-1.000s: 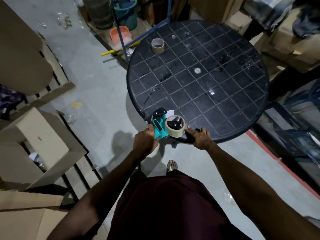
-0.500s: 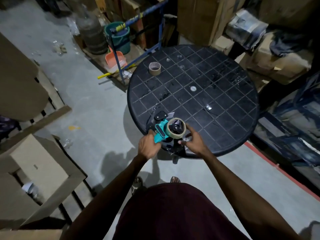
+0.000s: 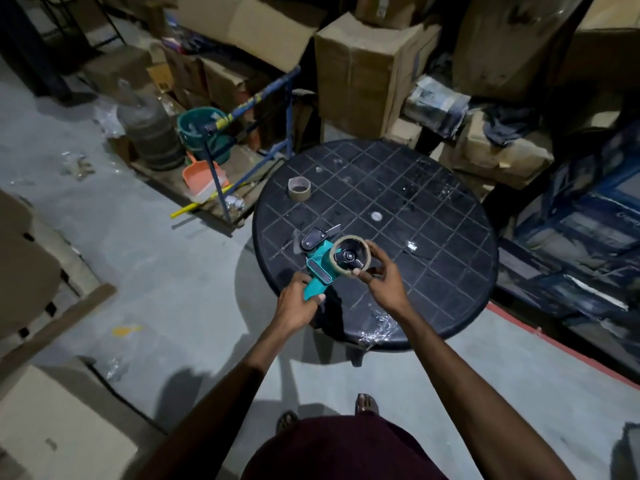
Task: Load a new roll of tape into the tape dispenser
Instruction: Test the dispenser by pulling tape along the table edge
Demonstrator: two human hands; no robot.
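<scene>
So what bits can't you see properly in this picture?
Head view only:
- Dispenser handle: wrapped inside the left hand.
- Tape roll loose end: too small, partly behind the right hand fingers.
- Table legs: hidden under its top.
- Spare roll thickness: too small, dim.

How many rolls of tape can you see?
2. One tape roll sits on the teal dispenser, pinched by the right hand. The other roll lies on the table's far left.

Single head-worn wide-angle view, looking forward and down, at arm's reach
</scene>
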